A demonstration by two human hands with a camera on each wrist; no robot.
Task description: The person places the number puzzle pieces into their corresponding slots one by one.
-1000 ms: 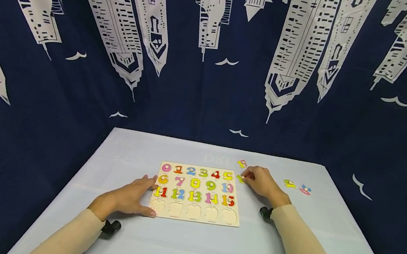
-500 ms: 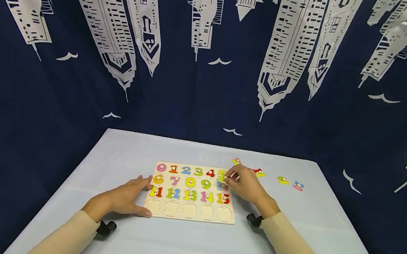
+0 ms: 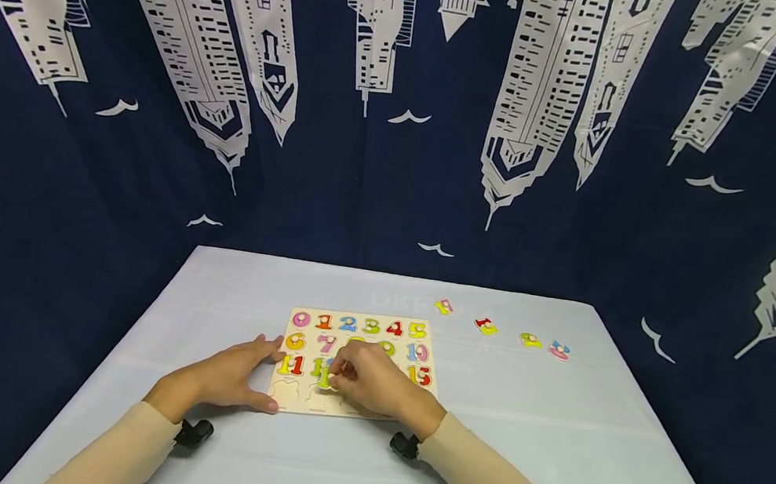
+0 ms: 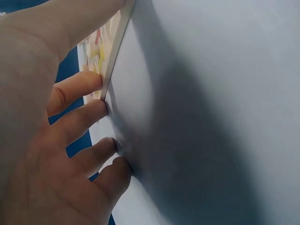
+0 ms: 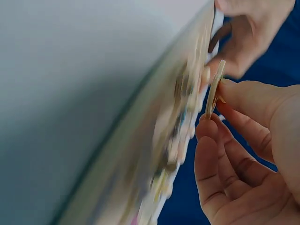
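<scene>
A wooden number puzzle board (image 3: 287,394) lies on the table, with colourful number pieces in its upper three rows and shallow recesses in its front row. My left hand (image 3: 225,376) rests at the board's left side, fingers spread and fingertips right at its edge (image 4: 108,79). My right hand (image 3: 376,381) is over the middle of the board. Between thumb and fingers it pinches a yellow-green number puzzle piece (image 3: 324,378), seen edge-on as a thin wooden piece (image 5: 214,91) in the right wrist view. This hand hides several pieces and part of the front row.
Beyond the board to the right lie loose number pieces: a pink-and-yellow piece (image 3: 443,306), a red-and-yellow piece (image 3: 485,327), a yellow-green piece (image 3: 530,340) and a blue-and-pink piece (image 3: 559,350). A dark blue cloth (image 3: 365,192) with white buildings hangs behind the white table (image 3: 502,443).
My right hand has picked up the yellow-green puzzle piece from beside the board's right edge and carried it left and nearer, over the board. The left hand has stayed at the board's left edge.
</scene>
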